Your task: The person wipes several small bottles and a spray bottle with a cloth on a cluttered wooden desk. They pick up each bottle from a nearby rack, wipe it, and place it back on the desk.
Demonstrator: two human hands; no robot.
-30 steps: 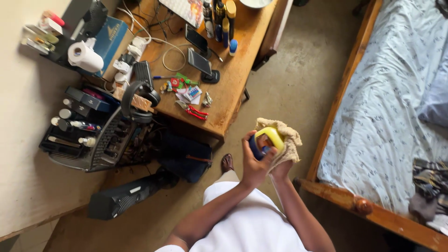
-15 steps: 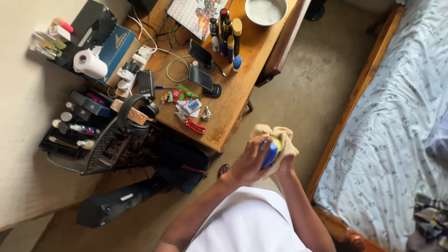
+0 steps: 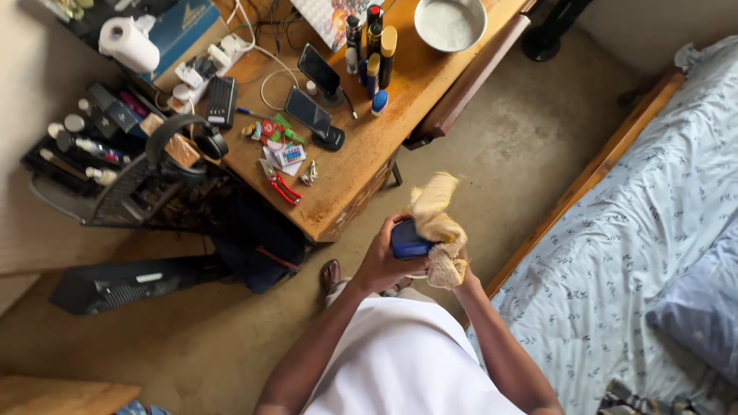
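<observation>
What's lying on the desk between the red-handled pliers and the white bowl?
In the head view, between the red-handled pliers and the white bowl lie two dark phones on stands and a cluster of small bottles.

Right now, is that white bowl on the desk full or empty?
Not empty: the white bowl stands upright on the wooden desk, filled nearly to its rim with something pale. What it is, I cannot tell.

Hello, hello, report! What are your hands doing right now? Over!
Left hand grips a blue container. Right hand, mostly hidden, presses a tan cloth on it. Nothing in the way; wooden table just ahead.
</observation>
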